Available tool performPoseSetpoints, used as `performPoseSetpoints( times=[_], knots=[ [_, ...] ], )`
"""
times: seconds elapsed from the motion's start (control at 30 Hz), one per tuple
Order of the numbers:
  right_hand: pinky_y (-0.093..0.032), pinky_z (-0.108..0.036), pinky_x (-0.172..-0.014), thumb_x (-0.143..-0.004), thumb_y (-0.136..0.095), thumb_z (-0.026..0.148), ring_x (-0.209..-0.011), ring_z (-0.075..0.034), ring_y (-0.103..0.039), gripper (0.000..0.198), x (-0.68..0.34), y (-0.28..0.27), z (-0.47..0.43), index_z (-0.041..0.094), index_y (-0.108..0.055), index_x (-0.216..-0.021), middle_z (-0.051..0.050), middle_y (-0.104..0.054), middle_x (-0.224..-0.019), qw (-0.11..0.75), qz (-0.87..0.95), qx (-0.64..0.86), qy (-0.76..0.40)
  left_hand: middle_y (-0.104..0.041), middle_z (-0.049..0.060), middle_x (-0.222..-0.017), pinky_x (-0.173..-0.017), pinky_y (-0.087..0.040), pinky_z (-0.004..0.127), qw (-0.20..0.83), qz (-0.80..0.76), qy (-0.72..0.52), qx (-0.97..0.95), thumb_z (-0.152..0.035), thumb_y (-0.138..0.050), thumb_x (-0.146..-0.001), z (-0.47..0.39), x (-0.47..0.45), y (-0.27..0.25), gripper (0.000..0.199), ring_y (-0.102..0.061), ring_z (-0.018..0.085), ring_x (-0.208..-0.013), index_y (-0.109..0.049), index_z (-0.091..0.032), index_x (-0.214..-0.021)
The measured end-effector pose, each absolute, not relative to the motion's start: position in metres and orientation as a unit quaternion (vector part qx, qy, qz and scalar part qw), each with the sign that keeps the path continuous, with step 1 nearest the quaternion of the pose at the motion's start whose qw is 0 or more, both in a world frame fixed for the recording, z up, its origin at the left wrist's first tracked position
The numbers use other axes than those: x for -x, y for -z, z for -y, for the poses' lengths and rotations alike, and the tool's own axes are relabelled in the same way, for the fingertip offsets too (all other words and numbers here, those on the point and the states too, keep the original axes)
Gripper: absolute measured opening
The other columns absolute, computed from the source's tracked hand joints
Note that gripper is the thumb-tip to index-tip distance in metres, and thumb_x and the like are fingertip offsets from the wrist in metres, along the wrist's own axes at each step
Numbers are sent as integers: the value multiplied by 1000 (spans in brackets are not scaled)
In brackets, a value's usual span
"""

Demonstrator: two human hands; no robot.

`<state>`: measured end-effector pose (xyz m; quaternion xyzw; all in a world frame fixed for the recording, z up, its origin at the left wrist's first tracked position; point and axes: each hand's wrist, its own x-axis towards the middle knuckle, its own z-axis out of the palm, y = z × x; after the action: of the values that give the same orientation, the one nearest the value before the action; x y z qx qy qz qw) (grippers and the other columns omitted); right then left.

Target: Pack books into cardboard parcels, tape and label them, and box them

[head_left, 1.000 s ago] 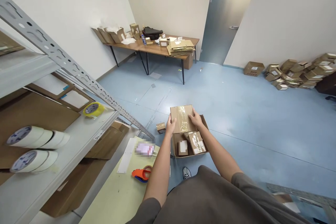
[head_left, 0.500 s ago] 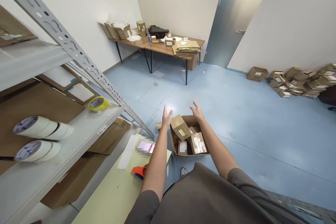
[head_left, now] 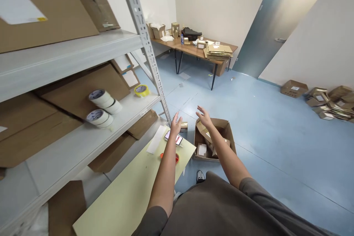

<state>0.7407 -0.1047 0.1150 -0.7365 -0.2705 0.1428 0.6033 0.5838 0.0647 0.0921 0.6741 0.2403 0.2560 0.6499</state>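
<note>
My left hand is held out over the far end of a pale yellow table, its fingers apart and nothing in them. Just below it a phone lies on the table, partly hidden by my wrist. My right hand is also open and bare, above the left edge of a large open carton on the floor. Several small cardboard boxes lie inside the carton, one with a white label. My right forearm hides part of them. A small box sits just right of my left hand.
A metal shelf on the left bears white tape rolls and a yellow tape roll. An orange tape dispenser is partly behind my left forearm. A brown table stands at the back; boxes are piled by the right wall.
My view has swung left, so the shelf fills more of it and the carton sits further right. Both hands stay open; the left is now over the yellow table's end near the phone.
</note>
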Motion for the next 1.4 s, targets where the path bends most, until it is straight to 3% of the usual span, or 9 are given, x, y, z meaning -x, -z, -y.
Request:
performPoseSetpoints(
  times=[0.37, 0.63, 0.87, 1.03, 1.17, 1.27, 1.4],
  knots=[
    [-51, -49, -114, -96, -65, 43, -141, -28, -58, 49, -540, -122, 8, 28, -65, -143, -9, -65, -150, 564, 367, 716, -187, -48, 11, -166, -126, -38, 46, 592, -317, -340, -659, -65, -66, -96, -120, -356, -109, 73, -41, 33, -155, -54, -26, -155],
    [-48, -51, -117, -98, -60, 40, -136, -29, -61, 47, -424, -92, -8, 27, -64, -143, -10, -65, -148, 485, 413, 748, -190, -51, 13, -164, -117, -48, 45, 548, -407, -356, -638, -62, -63, -98, -130, -218, -72, 67, -50, 32, -149, -56, -25, -153],
    [-46, -45, -117, -96, -59, 29, -139, -30, -58, 48, -422, -35, 24, 18, -64, -143, -15, -64, -148, 342, 419, 825, -164, -53, 14, -162, -116, -49, 46, 557, -467, -298, -618, -52, -69, -96, -95, -195, -26, 61, -52, 32, -147, -58, -26, -150],
    [-50, -35, -104, -97, -58, 25, -130, -29, -62, 46, -443, 14, 45, 13, -65, -140, -18, -65, -143, 211, 374, 879, -209, -60, 16, -154, -109, -53, 42, 565, -501, -253, -605, -44, -70, -95, -58, -202, 16, 59, -61, 30, -138, -58, -24, -150],
    [-48, -30, -92, -99, -55, 26, -114, -26, -66, 31, -451, 49, 50, 13, -71, -123, -16, -72, -124, 121, 365, 882, -272, -70, 16, -140, -105, -55, 40, 552, -529, -225, -604, -38, -70, -94, -26, -210, 39, 56, -67, 27, -128, -60, -23, -148],
    [-45, -31, -95, -97, -61, 29, -115, -27, -64, 31, -447, 74, 53, 15, -70, -123, -15, -73, -124, 79, 386, 861, -323, -73, 15, -134, -102, -57, 38, 551, -537, -216, -601, -37, -71, -94, -3, -215, 52, 56, -71, 24, -118, -61, -23, -147],
    [-41, -37, -105, -95, -67, 35, -130, -33, -58, 51, -434, 99, 57, 11, -61, -140, -21, -65, -140, 30, 409, 849, -333, -75, 15, -129, -100, -57, 38, 558, -540, -208, -595, -36, -70, -93, 25, -214, 67, 55, -74, 22, -109, -63, -22, -146]
  ],
)
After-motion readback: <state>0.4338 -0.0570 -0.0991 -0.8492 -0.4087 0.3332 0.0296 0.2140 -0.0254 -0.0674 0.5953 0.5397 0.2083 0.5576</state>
